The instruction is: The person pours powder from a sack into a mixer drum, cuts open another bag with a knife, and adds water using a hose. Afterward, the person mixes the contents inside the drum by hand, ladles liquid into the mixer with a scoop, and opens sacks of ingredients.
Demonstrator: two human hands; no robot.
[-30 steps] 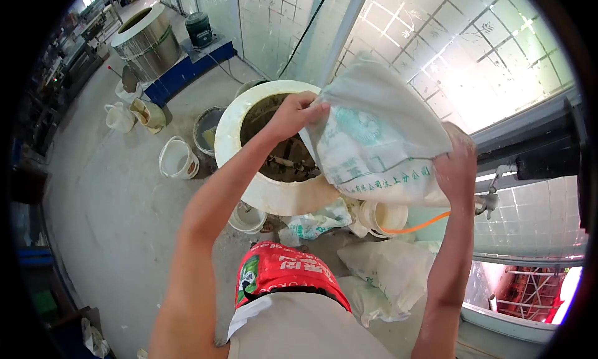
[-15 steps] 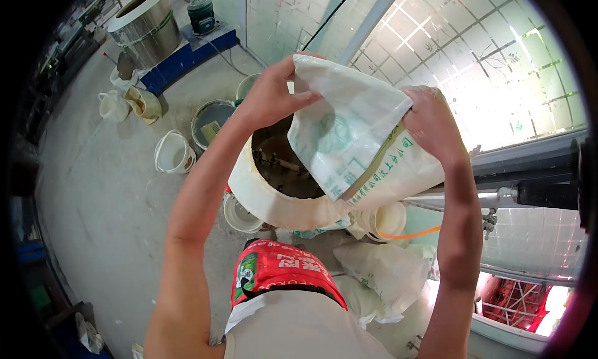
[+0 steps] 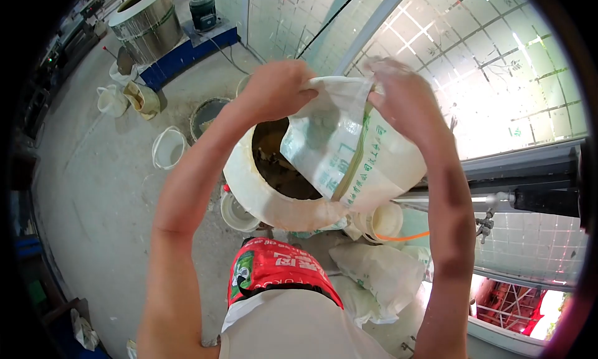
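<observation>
A white woven sack (image 3: 324, 144) with green printing hangs over the right side of a big round vat (image 3: 265, 200) with a thick pale rim. My left hand (image 3: 279, 90) is closed on the sack's upper left corner. On the other side, my right hand (image 3: 402, 97) grips the sack's upper right edge, slightly smeared by motion. Through the vat's opening, brown contents (image 3: 280, 166) with lumpy or stick-like shapes show; the sack covers the rest. Whether anything runs out of the sack I cannot tell.
White buckets (image 3: 170, 148) and a grey tub (image 3: 208, 113) stand left of the vat. Full-looking sacks (image 3: 380, 275) and a bucket with an orange hose (image 3: 402, 237) lie at the lower right. A metal drum (image 3: 146, 26) stands on a blue base (image 3: 193, 57). Tiled glass panels (image 3: 486, 66) border the right.
My right hand has moved left and up, closer to my left hand. My left hand has turned and shifted slightly down. The sack's top is bunched narrower.
</observation>
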